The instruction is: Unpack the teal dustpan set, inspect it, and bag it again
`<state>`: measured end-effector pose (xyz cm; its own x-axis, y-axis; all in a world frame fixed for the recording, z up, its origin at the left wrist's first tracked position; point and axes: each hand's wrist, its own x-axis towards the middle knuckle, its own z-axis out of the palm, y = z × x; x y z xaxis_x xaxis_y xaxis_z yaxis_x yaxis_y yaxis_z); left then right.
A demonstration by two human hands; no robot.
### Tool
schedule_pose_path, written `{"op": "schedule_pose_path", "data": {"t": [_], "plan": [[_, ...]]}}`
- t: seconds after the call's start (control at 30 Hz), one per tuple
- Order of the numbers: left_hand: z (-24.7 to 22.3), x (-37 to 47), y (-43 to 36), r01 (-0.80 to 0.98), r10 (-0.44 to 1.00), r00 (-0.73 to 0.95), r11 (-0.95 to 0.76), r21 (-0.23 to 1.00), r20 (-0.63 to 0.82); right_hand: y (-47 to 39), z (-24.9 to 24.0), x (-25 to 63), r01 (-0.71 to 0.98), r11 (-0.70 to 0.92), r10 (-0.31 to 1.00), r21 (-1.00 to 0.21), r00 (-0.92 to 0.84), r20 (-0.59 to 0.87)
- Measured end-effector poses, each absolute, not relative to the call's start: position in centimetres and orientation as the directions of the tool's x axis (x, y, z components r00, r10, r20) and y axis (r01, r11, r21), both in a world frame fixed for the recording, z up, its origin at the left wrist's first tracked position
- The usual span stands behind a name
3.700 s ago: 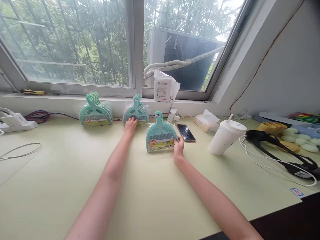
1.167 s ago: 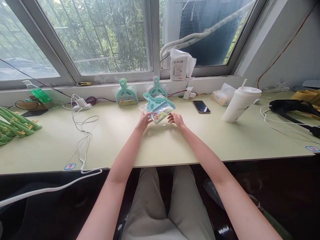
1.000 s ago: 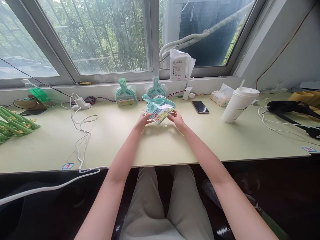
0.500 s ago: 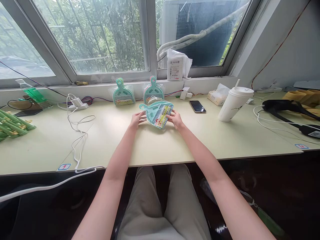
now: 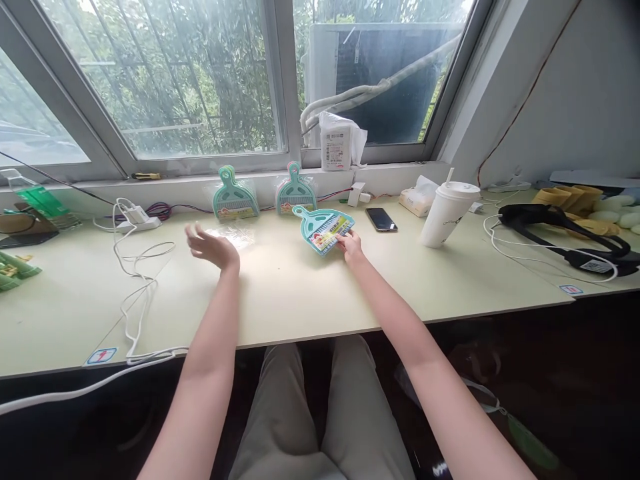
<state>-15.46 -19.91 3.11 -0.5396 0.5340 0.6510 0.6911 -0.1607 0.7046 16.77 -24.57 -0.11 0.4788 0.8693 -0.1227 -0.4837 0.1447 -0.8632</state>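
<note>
My right hand (image 5: 351,245) grips a mint-green mini dustpan set (image 5: 327,230) by the lower right edge of its pan, its printed card facing me and its handle pointing up and left. My left hand (image 5: 213,247) is raised over the table with its fingers spread and nothing in them. Just beyond it lies a crumpled clear plastic bag (image 5: 237,235). Two more dustpan sets in clear wrapping, one on the left (image 5: 235,198) and one on the right (image 5: 296,193), lean against the wall under the window.
A phone (image 5: 381,219), a tissue pack (image 5: 416,199) and a white lidded cup (image 5: 449,215) with a straw stand to the right. Further right is a black headset strap (image 5: 560,230). White cables (image 5: 143,280) trail across the left side, by a green bottle (image 5: 45,203).
The clear bag has come off the dustpan set and lies on the table to the left. My left hand has let go and moved left. My right hand keeps hold of the set.
</note>
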Motion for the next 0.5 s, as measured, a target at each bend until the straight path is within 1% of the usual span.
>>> {"op": "schedule_pose_path", "data": {"t": [0.03, 0.07, 0.1, 0.13, 0.17, 0.2, 0.23, 0.27, 0.33, 0.4, 0.43, 0.5], "plan": [[3.1, -14.2, -19.9, 0.675, 0.576, -0.504, -0.204, 0.71, 0.644, -24.6, -0.1, 16.5, -0.481, 0.151, 0.881, -0.864, 0.462, -0.103], [2.9, -12.7, -19.9, 0.623, 0.688, -0.398, -0.283, 0.729, 0.607, -24.7, 0.0, 16.2, -0.476, 0.158, 0.895, -0.865, 0.439, -0.078], [2.6, -11.2, -19.9, 0.502, 0.821, -0.256, -0.338, 0.796, 0.51, -24.8, 0.0, 15.8, -0.472, 0.162, 0.91, -0.867, 0.411, -0.053], [2.2, -9.7, -19.8, 0.354, 0.927, -0.094, -0.311, 0.882, 0.364, -24.9, 0.1, 15.5, -0.468, 0.162, 0.926, -0.869, 0.376, -0.03], [1.6, -8.3, -19.9, 0.228, 0.971, 0.078, -0.24, 0.944, 0.228, -25.0, 0.2, 15.3, -0.462, 0.159, 0.942, -0.872, 0.336, -0.006], [1.0, -7.0, -19.9, 0.138, 0.962, 0.231, -0.183, 0.974, 0.148, -25.1, 0.3, 15.1, -0.455, 0.153, 0.956, -0.877, 0.293, 0.015], [0.4, -6.0, -20.0, 0.07, 0.949, 0.287, -0.156, 0.985, 0.13, -25.1, 0.3, 14.9, -0.443, 0.14, 0.967, -0.886, 0.254, 0.026], [-0.1, -5.3, -20.1, 0.019, 0.94, 0.321, -0.129, 0.991, 0.116, -25.1, 0.4, 14.9, -0.424, 0.113, 0.976, -0.899, 0.217, 0.02], [-0.8, -4.8, -20.0, -0.035, 0.948, 0.301, -0.097, 0.995, 0.103, -25.0, 0.4, 14.9, -0.358, 0.005, 0.989, -0.934, 0.14, -0.048], [-1.0, -5.4, -19.4, -0.041, 0.977, 0.204, -0.05, 0.998, 0.057, -24.8, 0.2, 15.1, -0.276, -0.115, 0.988, -0.954, 0.07, -0.14], [-1.0, -5.9, -18.9, -0.041, 0.99, 0.137, -0.029, 0.999, 0.034, -24.6, 0.1, 15.3, -0.238, -0.146, 0.985, -0.96, 0.056, -0.164], [-0.9, -7.1, -17.8, -0.051, 1.0, 0.018, -0.019, 0.999, 0.02, -24.2, -0.2, 15.8, -0.183, -0.132, 0.982, -0.974, 0.11, -0.154]]}}
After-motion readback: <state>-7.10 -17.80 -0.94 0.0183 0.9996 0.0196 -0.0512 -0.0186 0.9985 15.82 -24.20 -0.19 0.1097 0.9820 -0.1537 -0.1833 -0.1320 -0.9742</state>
